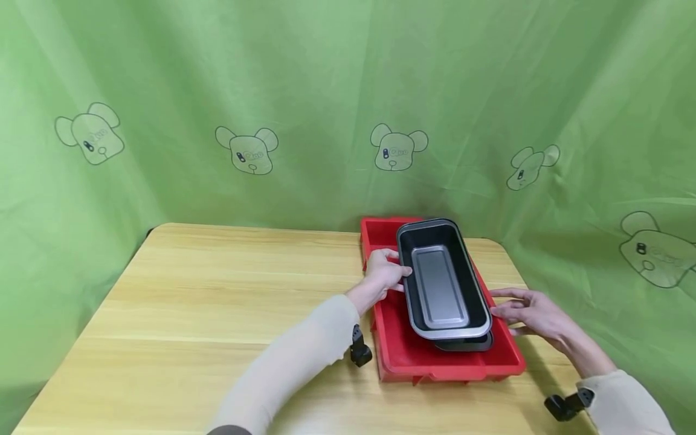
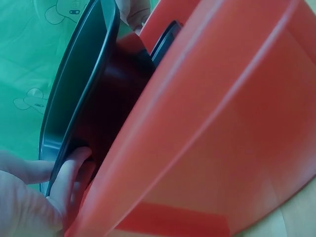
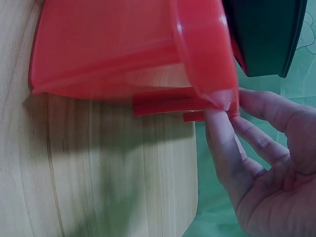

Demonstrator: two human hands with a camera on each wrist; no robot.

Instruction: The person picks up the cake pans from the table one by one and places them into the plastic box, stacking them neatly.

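Note:
A dark loaf pan point(image 1: 439, 284) lies tilted over a red plastic bin point(image 1: 402, 362), its long side running away from me. My left hand point(image 1: 383, 272) pinches the pan's left rim, thumb on the inside and fingers under the lip, as the left wrist view shows. Under its near end peeks the corner of another dark pan point(image 1: 470, 344) inside the bin. At the bin's right side, my right hand point(image 1: 530, 314) holds the rim between thumb and fingers; in the right wrist view the fingertips point(image 3: 219, 118) meet the red edge.
The bin stands on the right part of a light wooden table point(image 1: 217, 290). A green curtain point(image 1: 326, 72) printed with bear heads hangs behind and at both sides. Black wrist cameras point(image 1: 360, 347) are strapped below both sleeves.

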